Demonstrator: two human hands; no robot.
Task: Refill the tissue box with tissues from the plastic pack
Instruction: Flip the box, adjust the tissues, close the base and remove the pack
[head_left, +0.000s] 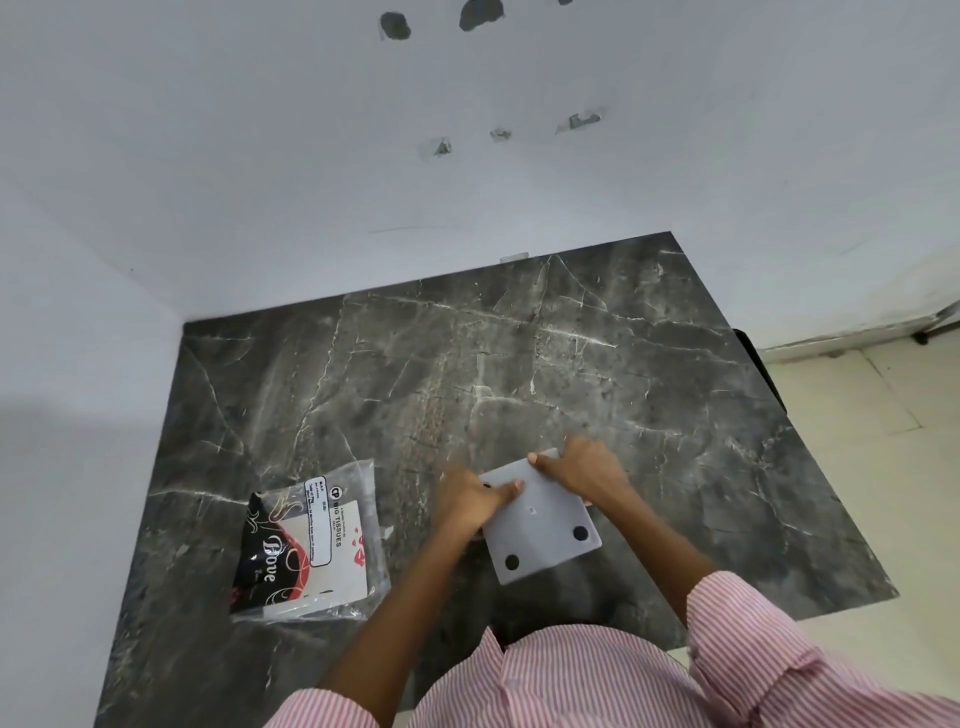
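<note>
A grey square tissue box (548, 525) is turned with its flat underside up, showing round black feet at its corners. My left hand (470, 501) grips its left edge, thumb on the top face. At its far corner my right hand (582, 465) holds it with the thumb on top. The box is held just above or on the dark marble table (519, 364); I cannot tell which. The clear plastic tissue pack (311, 543), printed black, red and cream, lies flat on the table to the left of my hands.
White walls close the table in at the back and the left. The table's right edge drops to a pale tiled floor (872, 447). My striped pink sleeves fill the bottom of the view.
</note>
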